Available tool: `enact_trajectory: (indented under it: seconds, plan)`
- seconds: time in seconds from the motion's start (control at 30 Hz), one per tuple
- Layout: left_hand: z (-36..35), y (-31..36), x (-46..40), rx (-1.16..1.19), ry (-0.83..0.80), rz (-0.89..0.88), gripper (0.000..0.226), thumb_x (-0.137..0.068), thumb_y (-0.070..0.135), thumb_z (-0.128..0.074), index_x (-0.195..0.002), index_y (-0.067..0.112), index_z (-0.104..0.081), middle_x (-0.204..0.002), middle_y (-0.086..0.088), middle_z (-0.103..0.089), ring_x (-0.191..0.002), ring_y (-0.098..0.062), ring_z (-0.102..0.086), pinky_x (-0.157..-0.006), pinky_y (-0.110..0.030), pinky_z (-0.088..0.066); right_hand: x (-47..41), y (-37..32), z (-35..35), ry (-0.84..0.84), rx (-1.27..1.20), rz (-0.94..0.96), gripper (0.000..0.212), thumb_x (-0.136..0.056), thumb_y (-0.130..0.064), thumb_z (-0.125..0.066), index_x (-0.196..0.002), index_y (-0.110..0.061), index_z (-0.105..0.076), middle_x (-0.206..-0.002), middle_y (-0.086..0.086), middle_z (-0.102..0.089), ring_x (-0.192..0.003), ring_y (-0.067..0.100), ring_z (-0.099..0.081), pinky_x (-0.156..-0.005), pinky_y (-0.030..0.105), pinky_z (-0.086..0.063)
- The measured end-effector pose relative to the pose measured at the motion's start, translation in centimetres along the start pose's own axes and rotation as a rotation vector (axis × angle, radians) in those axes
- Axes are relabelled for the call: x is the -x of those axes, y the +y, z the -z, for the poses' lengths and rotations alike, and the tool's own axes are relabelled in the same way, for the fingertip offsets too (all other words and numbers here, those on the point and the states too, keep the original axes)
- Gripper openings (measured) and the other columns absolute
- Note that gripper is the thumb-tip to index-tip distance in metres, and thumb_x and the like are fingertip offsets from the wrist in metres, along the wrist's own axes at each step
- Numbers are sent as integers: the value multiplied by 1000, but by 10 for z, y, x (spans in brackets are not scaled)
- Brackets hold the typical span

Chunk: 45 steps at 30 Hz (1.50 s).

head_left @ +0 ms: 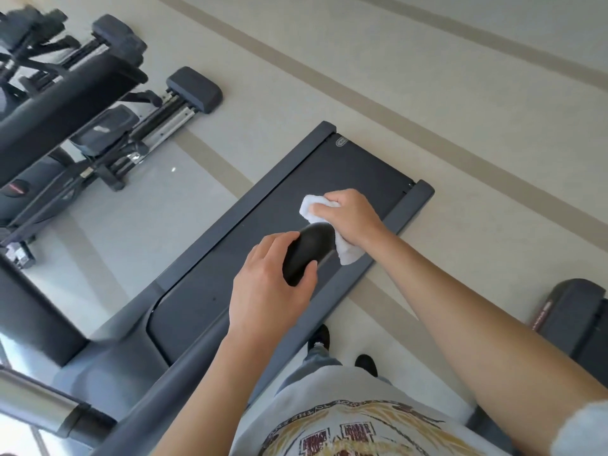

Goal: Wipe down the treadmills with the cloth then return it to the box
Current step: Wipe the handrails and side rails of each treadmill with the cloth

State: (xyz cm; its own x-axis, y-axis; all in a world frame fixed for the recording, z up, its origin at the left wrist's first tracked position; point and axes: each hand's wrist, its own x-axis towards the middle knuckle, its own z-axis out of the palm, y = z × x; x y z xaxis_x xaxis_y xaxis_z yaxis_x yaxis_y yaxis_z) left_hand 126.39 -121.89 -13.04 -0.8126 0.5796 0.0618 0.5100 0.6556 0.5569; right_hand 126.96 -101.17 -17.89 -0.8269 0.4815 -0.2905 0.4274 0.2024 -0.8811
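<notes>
The cloth is bunched in the right hand at the handrail end, at 1 o'clock of the left hand, which is curled round the rail. The treadmill deck lies below. The cloth is judged light, soft and limp; a bunched grip suits it. No box is seen.

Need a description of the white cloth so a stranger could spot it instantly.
Find the dark grey treadmill deck running diagonally across the pale floor. Above it, the black rounded handrail end sits between two bare hands. The crumpled white cloth is bunched in the right hand against that handrail, the only white fabric among dark equipment.
</notes>
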Motion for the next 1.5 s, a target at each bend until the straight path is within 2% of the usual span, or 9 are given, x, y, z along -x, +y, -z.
enact_trajectory:
  seconds: [0.17,0.37,0.6,0.77,0.93,1.1,1.27,1.4,1.5]
  plan:
    - [-1,1,1,-1,14,-19,41,-91,38,-72,-130,36,-60,-120,23,-62,-103,-8,-63,-79,-39,-59,38,2,-9,213,-5,118,41,-95,-30,-62,-69,-18,-33,-61,-5,-34,-56,13,-33,-54,34,-31]
    - [-2,2,-2,40,3,10,41,-89,35,-75,-127,39,-60,-116,25,-60,-101,-5,-62,-80,-34,-57,66,10,0,182,-46,199,46,-99,-34,-63,-70,-27,-28,-62,-7,-31,-57,13,-31,-54,33,-29]
    - [-18,34,-24,137,-101,-160,35,-92,24,-71,-126,29,-67,-125,21,-64,-122,-10,-58,-97,-27,-51,106,37,38,170,50,74,44,-96,-42,-58,-73,-19,-29,-62,-2,-27,-57,17,-27,-51,34,-26]
    - [-42,68,-33,204,-149,-240,30,-94,26,-71,-124,30,-68,-121,18,-65,-107,-15,-63,-89,-26,-50,133,49,80,297,15,-31,40,-95,-41,-58,-70,-23,-32,-59,-7,-29,-56,18,-30,-52,35,-27]
    - [-58,94,-41,220,-202,-353,29,-96,27,-70,-125,29,-69,-127,24,-62,-115,-7,-57,-85,-22,-46,158,45,107,393,37,-40,41,-100,-26,-60,-63,-43,-50,-62,-5,-34,-64,18,-32,-57,34,-30]
    - [-58,99,-53,223,-254,-415,29,-97,25,-70,-126,27,-69,-128,22,-64,-124,-3,-54,-94,-10,-38,153,58,114,554,10,-66,35,-93,-37,-67,-72,-18,-48,-66,5,-47,-61,15,-40,-59,33,-35]
    - [-52,99,-76,220,-278,-486,30,-97,25,-70,-127,27,-68,-129,21,-64,-123,-4,-54,-95,-10,-38,152,49,117,642,33,-99,38,-92,-40,-66,-76,-11,-48,-72,14,-52,-62,16,-42,-59,33,-36]
    - [-44,101,-94,231,-323,-544,31,-97,26,-70,-128,27,-68,-129,22,-63,-123,-3,-52,-94,-8,-35,160,37,117,738,13,-130,38,-94,-37,-68,-73,-14,-46,-62,-4,-45,-60,13,-42,-59,32,-35]
    - [-42,103,-102,250,-371,-596,31,-97,26,-70,-128,27,-68,-129,21,-63,-124,-2,-51,-93,-6,-35,171,33,113,812,-5,-166,37,-94,-36,-68,-72,-15,-47,-65,2,-47,-61,13,-42,-60,32,-35]
